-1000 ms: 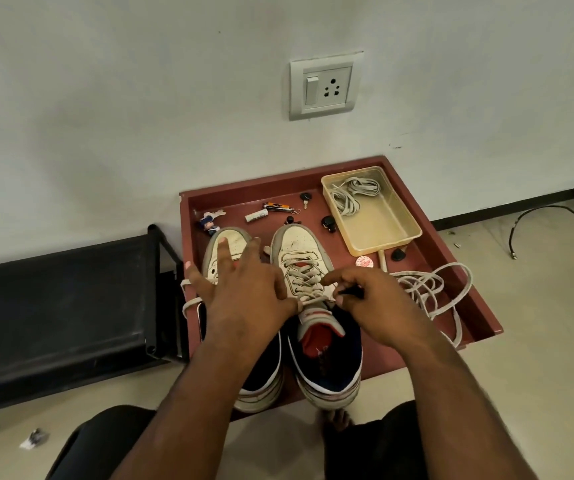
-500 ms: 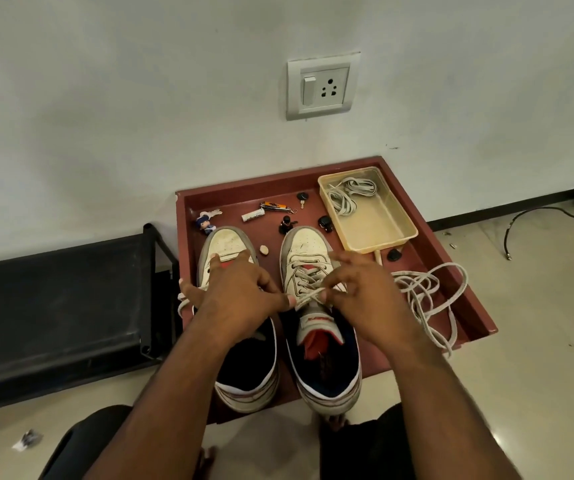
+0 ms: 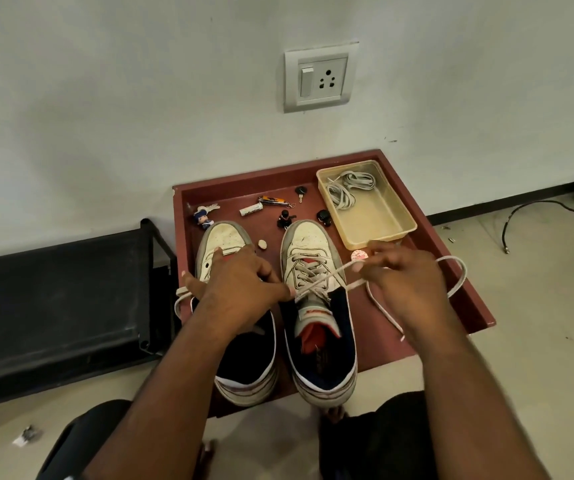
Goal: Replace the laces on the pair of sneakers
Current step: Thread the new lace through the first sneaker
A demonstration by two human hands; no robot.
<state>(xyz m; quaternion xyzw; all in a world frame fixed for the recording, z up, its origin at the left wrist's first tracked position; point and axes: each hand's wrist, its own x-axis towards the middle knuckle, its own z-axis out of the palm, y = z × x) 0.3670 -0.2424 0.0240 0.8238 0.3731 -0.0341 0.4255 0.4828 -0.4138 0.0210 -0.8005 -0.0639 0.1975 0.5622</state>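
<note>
white sneakers (image 3: 308, 258), maroon tray (image 3: 451, 271), beige laces (image 3: 344, 192)

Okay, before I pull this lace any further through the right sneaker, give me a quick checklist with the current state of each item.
1. Right hand pinches the grey-white flat lace: ok.
2. Left hand steadies the laced white right sneaker at its eyelets: ok.
3. Lace crossings lie flat: cannot tell.
4. Loose lace tail on the red-brown tray free of snags: ok.
5. White left sneaker laced: not ok.
</note>
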